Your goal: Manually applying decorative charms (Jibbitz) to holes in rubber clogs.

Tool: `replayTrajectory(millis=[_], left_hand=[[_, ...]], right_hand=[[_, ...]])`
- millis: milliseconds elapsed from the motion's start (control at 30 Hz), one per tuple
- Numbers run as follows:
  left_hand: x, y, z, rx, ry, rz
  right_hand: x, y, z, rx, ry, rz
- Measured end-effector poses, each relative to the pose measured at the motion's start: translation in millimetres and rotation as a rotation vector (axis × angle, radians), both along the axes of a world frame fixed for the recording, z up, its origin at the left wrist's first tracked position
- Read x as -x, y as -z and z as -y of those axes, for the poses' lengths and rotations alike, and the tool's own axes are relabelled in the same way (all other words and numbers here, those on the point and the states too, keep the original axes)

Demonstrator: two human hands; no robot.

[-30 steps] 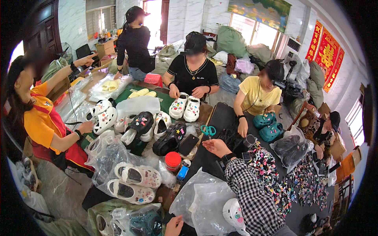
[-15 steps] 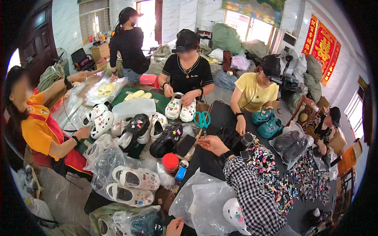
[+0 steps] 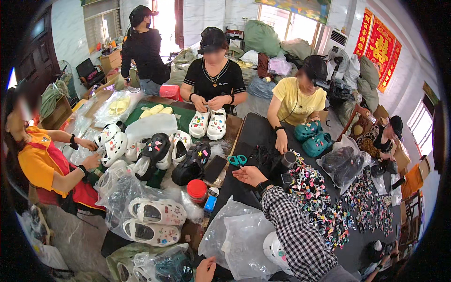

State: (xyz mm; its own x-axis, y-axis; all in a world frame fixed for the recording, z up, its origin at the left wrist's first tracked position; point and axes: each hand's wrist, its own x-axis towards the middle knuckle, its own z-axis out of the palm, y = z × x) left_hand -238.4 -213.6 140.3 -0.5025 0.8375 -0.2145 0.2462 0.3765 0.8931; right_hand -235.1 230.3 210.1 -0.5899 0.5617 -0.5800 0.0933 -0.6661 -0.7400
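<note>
My right hand [image 3: 250, 176] reaches over the dark table, palm turned up and fingers stretched out, open. Just beyond its fingertips are teal-handled scissors [image 3: 237, 160], apart from the fingers as far as I can see; their blades are hard to make out. Low in the picture, my left hand [image 3: 205, 270] is at the near corner of a clear plastic bag [image 3: 244, 239], its fingers loosely apart and partly cut off by the frame edge. A white clog [image 3: 275, 251] with charms lies beside the bag, partly under my right forearm in its checked sleeve.
A red-lidded jar [image 3: 197, 190], a blue box [image 3: 210, 203] and a phone [image 3: 215, 168] lie left of my hand. Bagged white clogs [image 3: 155, 232] lie nearer. Loose charms [image 3: 319, 207] cover the table at right. Co-workers handle clogs around the table.
The scissors stood upright by my right hand and now lie lower, near the fingertips. The worker at left brings both hands together by a clog. The whole view has shifted slightly.
</note>
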Motion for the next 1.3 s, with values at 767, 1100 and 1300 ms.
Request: replayTrajectory(millis=[767, 1100, 1300], left_hand=[[2, 1, -8, -0.031, 0.005, -0.001], [2, 2, -6, 0.028, -0.031, 0.069], [1, -1, -4, 0.011, -0.039, 0.092]], right_hand=[[23, -19, -24, -0.116, -0.015, -0.057], [38, -5, -23, -0.262, -0.115, 0.098], [23, 7, -37, -0.195, -0.085, -0.096]])
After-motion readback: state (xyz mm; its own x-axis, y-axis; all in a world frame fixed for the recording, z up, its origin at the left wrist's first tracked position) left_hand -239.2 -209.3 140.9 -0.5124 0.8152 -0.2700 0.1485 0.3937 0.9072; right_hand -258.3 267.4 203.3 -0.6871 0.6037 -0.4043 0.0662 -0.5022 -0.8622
